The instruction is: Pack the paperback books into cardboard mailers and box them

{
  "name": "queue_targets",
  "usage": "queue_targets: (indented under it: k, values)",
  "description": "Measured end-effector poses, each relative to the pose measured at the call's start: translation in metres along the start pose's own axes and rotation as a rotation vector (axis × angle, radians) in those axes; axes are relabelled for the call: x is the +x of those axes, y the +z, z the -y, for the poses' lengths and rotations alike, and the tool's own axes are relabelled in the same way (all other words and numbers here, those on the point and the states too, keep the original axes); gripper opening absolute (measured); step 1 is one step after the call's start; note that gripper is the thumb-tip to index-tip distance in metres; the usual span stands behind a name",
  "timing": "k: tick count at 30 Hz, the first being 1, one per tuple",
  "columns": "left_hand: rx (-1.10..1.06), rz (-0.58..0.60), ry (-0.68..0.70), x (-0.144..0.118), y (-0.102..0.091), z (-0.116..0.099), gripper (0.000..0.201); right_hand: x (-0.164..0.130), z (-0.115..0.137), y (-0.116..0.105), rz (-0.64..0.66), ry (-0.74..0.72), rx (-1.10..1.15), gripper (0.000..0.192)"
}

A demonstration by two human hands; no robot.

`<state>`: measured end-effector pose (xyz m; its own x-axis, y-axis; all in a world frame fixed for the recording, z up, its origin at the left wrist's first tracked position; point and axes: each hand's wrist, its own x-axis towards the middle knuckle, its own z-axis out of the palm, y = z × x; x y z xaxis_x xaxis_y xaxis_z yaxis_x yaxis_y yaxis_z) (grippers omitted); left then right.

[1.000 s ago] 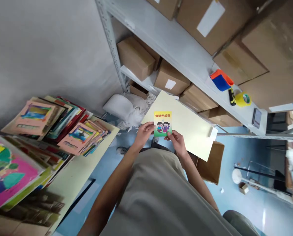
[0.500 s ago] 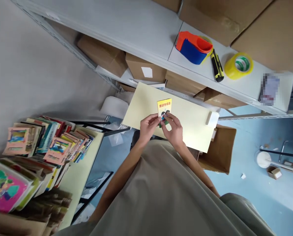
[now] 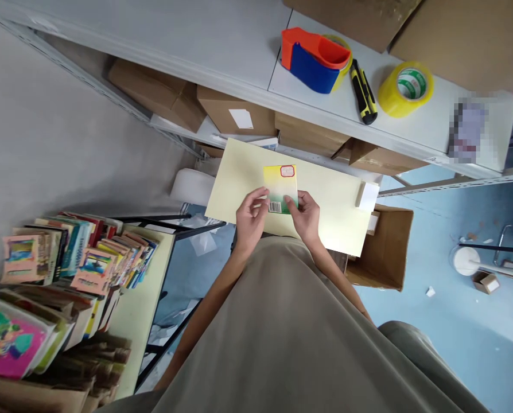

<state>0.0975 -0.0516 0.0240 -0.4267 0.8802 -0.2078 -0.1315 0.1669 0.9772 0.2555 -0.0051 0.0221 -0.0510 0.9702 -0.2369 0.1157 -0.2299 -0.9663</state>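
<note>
A small book (image 3: 281, 186) shows its back cover, yellow at the top and fading to green, with a barcode low on the left and a red-framed stamp at the upper right. My right hand (image 3: 304, 215) grips its right edge, thumb lying across the cover. At the book's left edge is my left hand (image 3: 251, 215), its fingers loosely bent and apart, not closed on it; whether the fingertips touch the edge is hard to tell. Beneath both is a pale yellow tabletop (image 3: 334, 206), with a small white block (image 3: 367, 196) at its right end.
A shelf (image 3: 239, 63) ahead carries a red-and-blue tape dispenser (image 3: 314, 63), a utility knife (image 3: 364, 94) and a yellow tape roll (image 3: 405, 89). Cardboard boxes (image 3: 239, 109) sit below. Stacked books (image 3: 95, 269) fill a table at left. A cardboard box (image 3: 385, 252) stands open at right.
The book has been turned over from its illustrated front cover to its back. My left hand has loosened from it, while my right hand keeps hold. The view has shifted slightly.
</note>
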Motion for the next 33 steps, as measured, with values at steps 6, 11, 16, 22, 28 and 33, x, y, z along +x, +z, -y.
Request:
queue_targets:
  k: [6,11,16,22,28,33]
  values:
    - [-0.188,0.050,-0.215,0.004,-0.010,0.015,0.066,-0.003,-0.010,-0.005,0.106,0.030,0.170,0.054]
    - [-0.151,-0.079,-0.181,-0.001,-0.013,0.021,0.069,-0.007,-0.013,-0.011,0.025,-0.031,0.021,0.070]
    - [0.014,-0.093,0.000,-0.011,-0.011,0.015,0.060,-0.019,-0.001,-0.002,0.152,-0.032,0.007,0.070]
    - [0.126,0.104,0.244,-0.030,0.001,0.003,0.042,-0.020,0.006,0.009,0.182,-0.084,0.067,0.058]
    - [0.138,-0.050,0.119,-0.014,-0.022,0.009,0.064,-0.001,0.002,-0.014,0.226,-0.093,0.029,0.067]
    - [0.002,0.041,-0.119,-0.002,-0.031,0.011,0.069,0.002,-0.002,-0.021,0.330,-0.017,0.092,0.067]
